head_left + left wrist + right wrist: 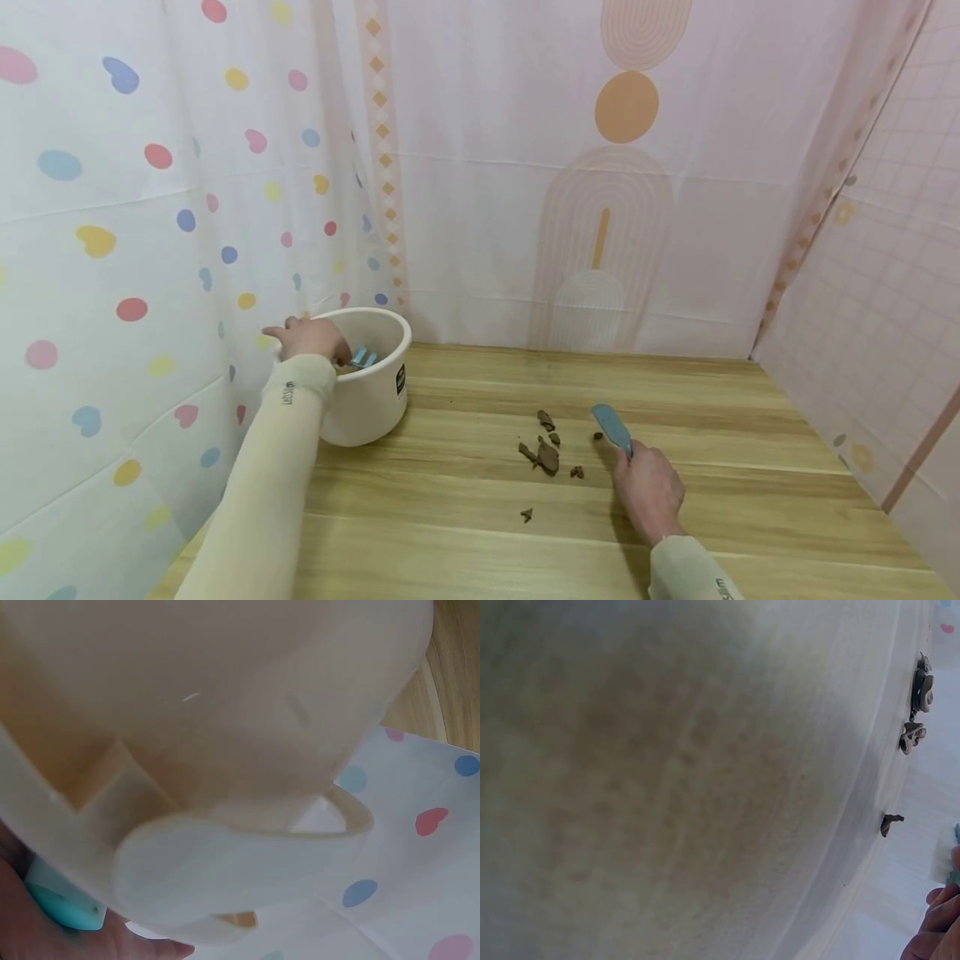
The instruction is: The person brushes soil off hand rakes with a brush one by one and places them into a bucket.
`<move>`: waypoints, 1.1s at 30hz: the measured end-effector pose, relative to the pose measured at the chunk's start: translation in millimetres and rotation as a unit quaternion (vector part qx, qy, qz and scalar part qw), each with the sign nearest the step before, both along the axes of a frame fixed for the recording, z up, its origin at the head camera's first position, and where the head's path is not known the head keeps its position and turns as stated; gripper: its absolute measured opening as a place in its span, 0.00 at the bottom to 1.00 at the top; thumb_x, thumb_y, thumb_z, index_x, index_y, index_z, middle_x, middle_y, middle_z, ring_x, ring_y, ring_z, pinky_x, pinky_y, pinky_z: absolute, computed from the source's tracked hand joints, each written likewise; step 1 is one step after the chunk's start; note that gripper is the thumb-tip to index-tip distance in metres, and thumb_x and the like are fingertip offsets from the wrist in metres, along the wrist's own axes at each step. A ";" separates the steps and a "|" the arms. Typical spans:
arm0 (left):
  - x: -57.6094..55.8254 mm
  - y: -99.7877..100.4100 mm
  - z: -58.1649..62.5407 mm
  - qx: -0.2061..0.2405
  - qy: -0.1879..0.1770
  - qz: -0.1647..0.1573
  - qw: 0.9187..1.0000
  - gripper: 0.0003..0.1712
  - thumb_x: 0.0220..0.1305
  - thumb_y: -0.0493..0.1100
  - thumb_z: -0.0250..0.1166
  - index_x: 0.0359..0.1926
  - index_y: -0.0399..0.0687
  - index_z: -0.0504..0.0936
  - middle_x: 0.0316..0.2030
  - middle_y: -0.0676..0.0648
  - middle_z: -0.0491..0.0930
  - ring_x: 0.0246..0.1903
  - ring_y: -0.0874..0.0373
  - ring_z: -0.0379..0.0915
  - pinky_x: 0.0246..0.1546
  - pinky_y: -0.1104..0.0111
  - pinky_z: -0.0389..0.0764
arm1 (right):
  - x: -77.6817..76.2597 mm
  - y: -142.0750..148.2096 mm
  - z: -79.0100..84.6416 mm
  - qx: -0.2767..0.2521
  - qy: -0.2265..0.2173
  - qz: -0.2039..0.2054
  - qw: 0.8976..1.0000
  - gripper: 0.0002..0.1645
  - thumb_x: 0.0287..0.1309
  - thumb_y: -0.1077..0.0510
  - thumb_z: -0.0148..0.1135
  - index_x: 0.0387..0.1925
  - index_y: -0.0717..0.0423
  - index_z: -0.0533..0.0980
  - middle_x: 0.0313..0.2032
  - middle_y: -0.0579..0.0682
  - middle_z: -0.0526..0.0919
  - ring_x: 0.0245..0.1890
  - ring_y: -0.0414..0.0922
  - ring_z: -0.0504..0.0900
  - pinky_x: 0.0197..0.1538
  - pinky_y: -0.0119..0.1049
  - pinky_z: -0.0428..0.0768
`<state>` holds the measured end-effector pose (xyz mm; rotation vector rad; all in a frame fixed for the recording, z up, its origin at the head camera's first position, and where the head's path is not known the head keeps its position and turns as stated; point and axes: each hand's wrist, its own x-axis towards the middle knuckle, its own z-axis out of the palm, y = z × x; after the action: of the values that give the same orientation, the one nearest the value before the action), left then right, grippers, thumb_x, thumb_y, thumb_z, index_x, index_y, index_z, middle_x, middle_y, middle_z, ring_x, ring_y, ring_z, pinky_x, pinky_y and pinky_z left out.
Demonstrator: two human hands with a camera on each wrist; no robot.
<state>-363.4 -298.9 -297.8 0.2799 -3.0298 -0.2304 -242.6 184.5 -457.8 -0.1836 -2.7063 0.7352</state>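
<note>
My left hand (311, 340) reaches over the near left rim of a white bucket (369, 410), fingers partly hidden by the rim. It holds a blue pronged tool (363, 358), its prongs inside the bucket. In the left wrist view, a teal part (71, 904) of it shows beside the fingers. My right hand (652, 492), low over the table, grips a blue flat-bladed tool (612, 427), blade pointing forward and left. To its left lie several brown curled scraps (548, 457), of a material I cannot tell. The right wrist view shows some scraps (922, 690) at its right edge.
The bucket stands at the left of the wooden table (450, 550), close to a dotted curtain (150, 250). A pink patterned curtain (480, 250) hangs behind the table, and another grid-patterned one (900, 333) hangs along the right side. A small crumb (597, 436) lies near the blue blade.
</note>
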 end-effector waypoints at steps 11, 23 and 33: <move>-4.2 9.6 -7.7 0.002 -0.024 0.012 1.000 0.13 0.45 0.43 0.67 0.31 0.38 0.83 0.58 0.16 0.62 0.63 0.17 0.46 0.57 0.25 0.35 | -1.6 -2.0 4.1 -0.009 0.002 0.004 1.000 0.14 0.68 0.54 0.56 0.30 0.60 0.75 0.23 0.52 0.72 0.20 0.48 0.70 0.20 0.40 0.66; 1.5 14.5 -9.3 0.026 -0.052 0.001 0.998 0.05 0.46 0.35 0.64 0.25 0.37 0.83 0.60 0.09 0.50 0.62 0.10 0.35 0.57 0.25 0.31 | -2.4 -0.9 4.6 -0.007 -0.005 0.000 1.000 0.14 0.69 0.54 0.55 0.29 0.59 0.74 0.22 0.52 0.71 0.20 0.48 0.69 0.20 0.40 0.66; -0.7 18.5 -3.0 0.044 -0.046 0.016 0.998 0.26 0.52 0.42 0.65 0.50 0.27 0.80 0.63 0.13 0.52 0.64 0.13 0.36 0.59 0.25 0.40 | -2.4 0.3 4.9 -0.014 -0.013 0.007 1.000 0.15 0.69 0.53 0.54 0.34 0.62 0.77 0.21 0.51 0.71 0.20 0.48 0.70 0.20 0.39 0.66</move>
<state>-364.1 -280.3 -300.8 0.3555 -3.1068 -0.3589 -244.9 184.8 -452.8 -0.1818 -2.7265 0.7814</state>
